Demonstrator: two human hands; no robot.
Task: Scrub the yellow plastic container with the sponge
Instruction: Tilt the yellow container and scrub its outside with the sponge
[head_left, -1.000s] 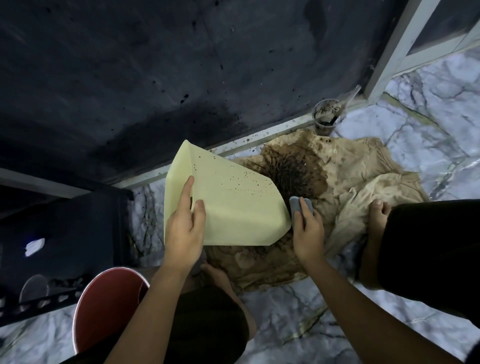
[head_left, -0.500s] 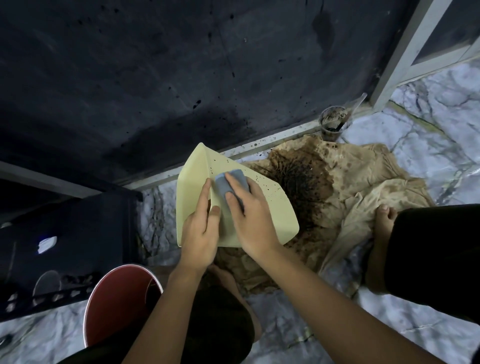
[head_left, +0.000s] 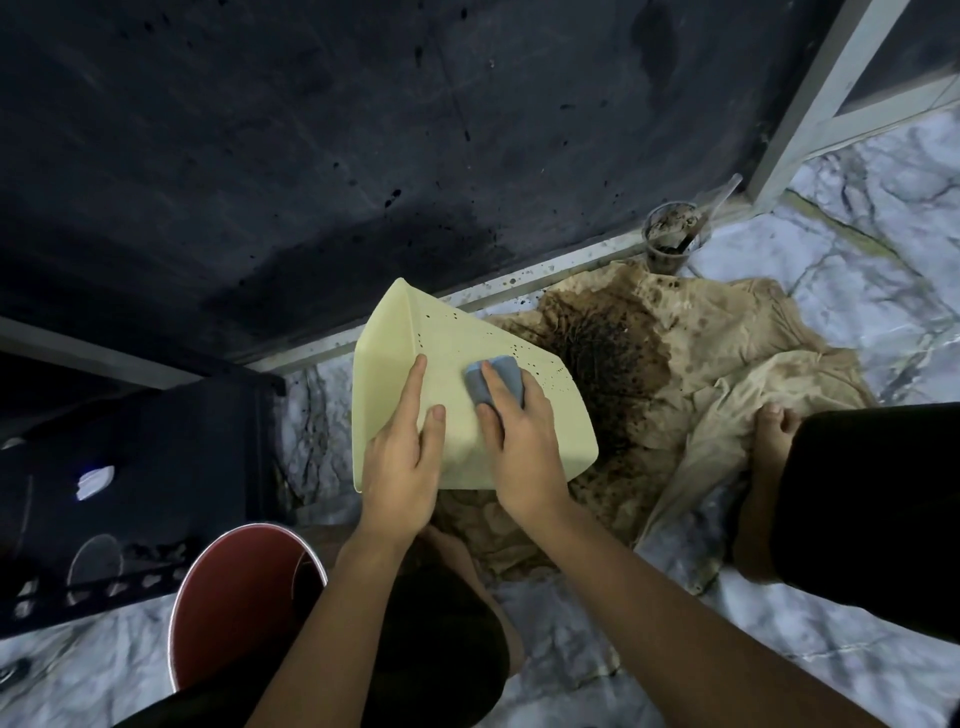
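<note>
The fingers (head_left: 506, 387) of the right hand (head_left: 519, 441) are curled over a blue sponge (head_left: 493, 382), which is pressed against the broad upturned face of the yellow plastic container (head_left: 457, 358). The container is held tilted above the near left edge of a stained tan cloth (head_left: 727, 353) – dark specks are scattered over its upper part. It is steadied by the left hand (head_left: 402, 457), whose fingers are laid straight and slightly spread on the face, just beside the sponge. The cloth is spread on the marble floor (head_left: 857, 249). A dirty plastic cup (head_left: 670, 239) is seen at the cloth's far edge, and a red bucket (head_left: 234, 597) near the floor's near left corner.
</note>
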